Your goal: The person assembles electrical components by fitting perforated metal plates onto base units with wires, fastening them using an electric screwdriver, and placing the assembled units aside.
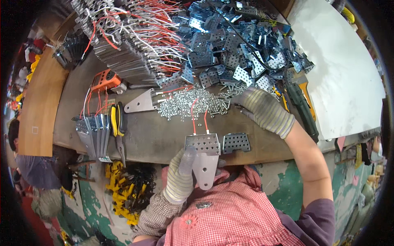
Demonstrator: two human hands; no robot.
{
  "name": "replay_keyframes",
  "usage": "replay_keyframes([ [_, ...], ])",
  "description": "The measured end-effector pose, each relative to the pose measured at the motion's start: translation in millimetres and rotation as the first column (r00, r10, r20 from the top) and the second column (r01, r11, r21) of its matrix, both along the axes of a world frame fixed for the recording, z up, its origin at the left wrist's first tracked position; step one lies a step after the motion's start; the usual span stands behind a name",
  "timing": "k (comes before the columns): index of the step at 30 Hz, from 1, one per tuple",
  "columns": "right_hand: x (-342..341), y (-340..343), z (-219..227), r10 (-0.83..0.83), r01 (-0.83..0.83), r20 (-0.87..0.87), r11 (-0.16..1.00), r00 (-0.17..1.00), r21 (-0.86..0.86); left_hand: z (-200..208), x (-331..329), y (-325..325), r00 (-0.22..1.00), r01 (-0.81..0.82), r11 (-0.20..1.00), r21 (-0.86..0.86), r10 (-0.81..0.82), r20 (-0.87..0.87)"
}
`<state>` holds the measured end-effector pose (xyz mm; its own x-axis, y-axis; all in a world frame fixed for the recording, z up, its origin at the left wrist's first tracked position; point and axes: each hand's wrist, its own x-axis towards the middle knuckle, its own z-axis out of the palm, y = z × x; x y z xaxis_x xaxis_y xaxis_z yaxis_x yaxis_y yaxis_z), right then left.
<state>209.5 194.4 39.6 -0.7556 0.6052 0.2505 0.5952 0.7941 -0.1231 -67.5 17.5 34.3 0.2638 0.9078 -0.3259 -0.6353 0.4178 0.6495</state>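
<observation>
My left hand (pixel 181 174), in a striped glove, grips a flat tapered metal plate (pixel 205 166) at the table's front edge. Across the plate's wide end lies a perforated metal cover (pixel 202 143), and two red wires with white sleeves run out beyond it. My right hand (pixel 264 110), gloved too, is at the right edge of a heap of small nuts, beside loose screws (pixel 234 91). Its fingers are curled together; whatever they hold is hidden. A second perforated cover (pixel 236 142) lies just right of the plate.
Nuts (pixel 188 102) cover the middle. Behind are stacked wired plates (pixel 127 61) and piled perforated covers (pixel 230 45). Yellow-black pliers (pixel 118 123), an orange meter (pixel 106 80) and upright plates (pixel 93 135) stand left. A dark green power tool (pixel 301 108) and white sheet (pixel 340 69) lie right.
</observation>
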Motion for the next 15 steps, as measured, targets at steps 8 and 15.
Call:
replay_keyframes([
  [8,-36,-13,-6,-0.01,-0.055,0.197,0.944,0.98,0.325,-2,0,3,0.99,-0.072,0.997,-0.037,0.067,-0.126],
  [15,-43,-17,-14,-0.269,0.194,0.154,0.904,0.951,0.381,6,1,4,0.976,-0.092,0.996,0.012,0.092,-0.197],
])
